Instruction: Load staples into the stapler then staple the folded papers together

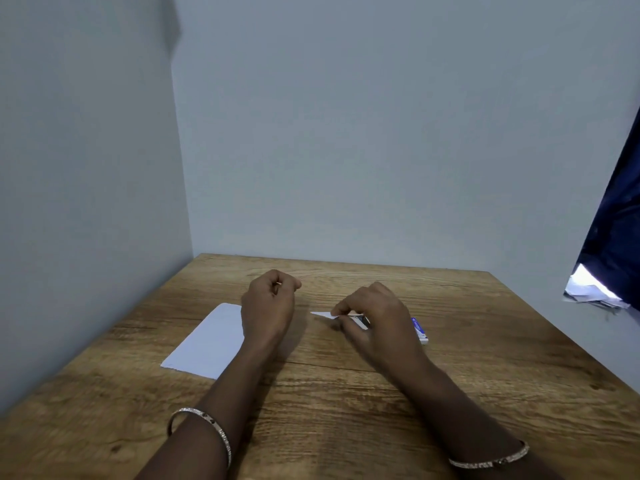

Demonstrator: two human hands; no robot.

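Note:
A folded white paper (207, 341) lies flat on the wooden table (346, 393), left of centre. My left hand (268, 306) hovers above the paper's right edge with its fingers curled and thumb pressed to forefinger; nothing shows between them. My right hand (377, 320) rests on the table and grips a small stapler (358, 321). A white pointed part sticks out to the left and a dark metal part shows under the fingers; the rest is hidden by the hand. A blue and white staple box (419, 330) lies just behind my right hand.
Pale walls close the table at the left and back. At the right edge hangs a dark blue cloth (613, 220) with crumpled white paper (588, 289) below it. A bracelet sits on each wrist.

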